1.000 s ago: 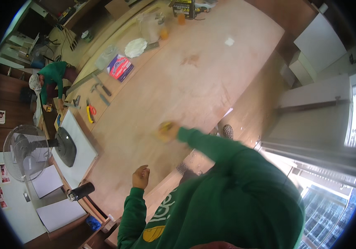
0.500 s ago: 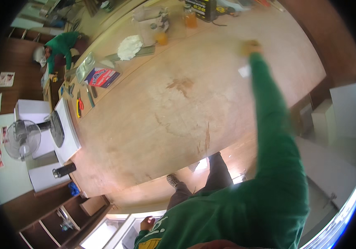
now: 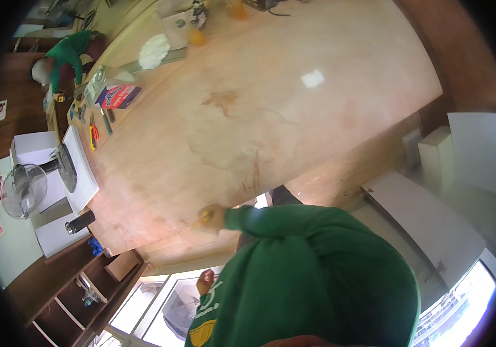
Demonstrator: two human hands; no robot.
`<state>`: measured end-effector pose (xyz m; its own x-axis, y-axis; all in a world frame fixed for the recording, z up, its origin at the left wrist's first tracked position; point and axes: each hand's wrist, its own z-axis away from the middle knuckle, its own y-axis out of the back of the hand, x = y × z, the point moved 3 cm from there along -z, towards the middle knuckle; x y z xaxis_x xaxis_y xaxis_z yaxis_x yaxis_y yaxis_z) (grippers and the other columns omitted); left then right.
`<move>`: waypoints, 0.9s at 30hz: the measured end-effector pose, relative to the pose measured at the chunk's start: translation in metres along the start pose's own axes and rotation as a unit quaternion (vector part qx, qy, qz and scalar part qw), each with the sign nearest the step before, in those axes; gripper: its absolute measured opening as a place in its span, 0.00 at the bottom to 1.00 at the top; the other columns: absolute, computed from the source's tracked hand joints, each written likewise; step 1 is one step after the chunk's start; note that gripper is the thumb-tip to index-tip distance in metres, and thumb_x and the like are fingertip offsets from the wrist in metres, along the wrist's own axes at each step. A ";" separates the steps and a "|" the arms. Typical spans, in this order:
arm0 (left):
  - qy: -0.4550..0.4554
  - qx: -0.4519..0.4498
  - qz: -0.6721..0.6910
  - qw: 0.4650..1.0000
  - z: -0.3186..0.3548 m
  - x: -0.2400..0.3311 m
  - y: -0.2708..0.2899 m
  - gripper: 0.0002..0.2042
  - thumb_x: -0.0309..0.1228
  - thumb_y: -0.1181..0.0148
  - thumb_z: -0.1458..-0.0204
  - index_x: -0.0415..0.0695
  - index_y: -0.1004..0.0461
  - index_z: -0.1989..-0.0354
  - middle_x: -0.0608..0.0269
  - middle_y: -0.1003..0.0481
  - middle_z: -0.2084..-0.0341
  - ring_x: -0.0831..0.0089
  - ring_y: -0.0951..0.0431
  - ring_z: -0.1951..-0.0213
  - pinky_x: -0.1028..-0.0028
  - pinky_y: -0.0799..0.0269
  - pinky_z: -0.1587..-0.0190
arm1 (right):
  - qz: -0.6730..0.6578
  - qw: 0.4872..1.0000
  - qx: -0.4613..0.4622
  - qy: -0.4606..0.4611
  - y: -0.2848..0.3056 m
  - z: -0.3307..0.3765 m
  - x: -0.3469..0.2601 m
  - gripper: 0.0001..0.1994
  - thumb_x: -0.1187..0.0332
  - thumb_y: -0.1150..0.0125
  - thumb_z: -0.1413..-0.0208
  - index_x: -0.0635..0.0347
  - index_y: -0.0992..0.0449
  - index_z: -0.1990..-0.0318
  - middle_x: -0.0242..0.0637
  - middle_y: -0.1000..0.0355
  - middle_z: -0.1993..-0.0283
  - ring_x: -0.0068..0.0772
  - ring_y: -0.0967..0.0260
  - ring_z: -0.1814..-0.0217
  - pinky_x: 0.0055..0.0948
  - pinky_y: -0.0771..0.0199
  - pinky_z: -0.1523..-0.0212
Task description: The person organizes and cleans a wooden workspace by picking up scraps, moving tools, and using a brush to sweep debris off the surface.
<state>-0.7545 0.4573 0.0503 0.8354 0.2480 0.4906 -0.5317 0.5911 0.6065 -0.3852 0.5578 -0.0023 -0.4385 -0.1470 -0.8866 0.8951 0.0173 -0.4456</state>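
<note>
My right hand [image 3: 212,218] is at the near edge of a large pale wooden panel [image 3: 259,127], the arm bent across my body. Its fingers are closed round a small yellowish thing [image 3: 206,216], too blurred to name, which appears to touch the panel. Brown stains [image 3: 221,100] mark the panel's surface, and a bright white patch [image 3: 313,78] shows farther off. My left hand [image 3: 206,281] hangs low at my side, away from the panel. Its fingers look curled, and I see nothing in them.
Along the panel's left side are red-and-yellow pliers [image 3: 93,134], a metal can [image 3: 118,95], a white cloth-like bundle [image 3: 154,51] and an orange container [image 3: 197,38]. A fan [image 3: 23,191] and a black bottle [image 3: 80,222] stand left. Another person [image 3: 69,58] bends over at the far left.
My right hand has swept from the panel's far right back to its near edge, keeping the yellowish thing. The view has shifted slightly. My left hand stays low at my side.
</note>
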 end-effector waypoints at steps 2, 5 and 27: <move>-0.054 0.043 0.005 0.998 -0.003 0.024 0.007 0.11 0.36 0.45 0.43 0.43 0.26 0.59 0.62 0.22 0.74 0.73 0.22 0.74 0.75 0.27 0.69 | 0.106 0.993 -0.037 0.025 -0.012 0.000 -0.010 0.07 0.65 0.37 0.55 0.54 0.23 0.68 0.35 0.24 0.69 0.29 0.30 0.67 0.32 0.30 0.62; 0.102 0.087 0.124 0.983 0.005 0.067 0.011 0.08 0.30 0.46 0.43 0.40 0.27 0.59 0.61 0.25 0.73 0.74 0.24 0.72 0.77 0.28 0.70 | 0.364 0.927 -0.061 0.070 0.119 0.042 -0.008 0.17 0.54 0.38 0.53 0.54 0.25 0.60 0.38 0.25 0.60 0.39 0.29 0.59 0.37 0.31 0.54; -0.064 0.059 -0.084 0.993 0.087 0.143 -0.134 0.21 0.39 0.44 0.46 0.41 0.35 0.87 0.57 0.30 0.91 0.68 0.30 0.89 0.65 0.33 0.81 | 0.350 0.889 0.294 -0.034 0.284 0.328 -0.173 0.13 0.60 0.38 0.48 0.57 0.24 0.58 0.41 0.23 0.63 0.33 0.26 0.60 0.33 0.27 0.57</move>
<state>-0.5761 0.3466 0.0941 0.8930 0.0504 0.4473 -0.4057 0.5203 0.7514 -0.0283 0.2639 0.0651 0.2295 -0.3636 -0.9028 0.8428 -0.3897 0.3712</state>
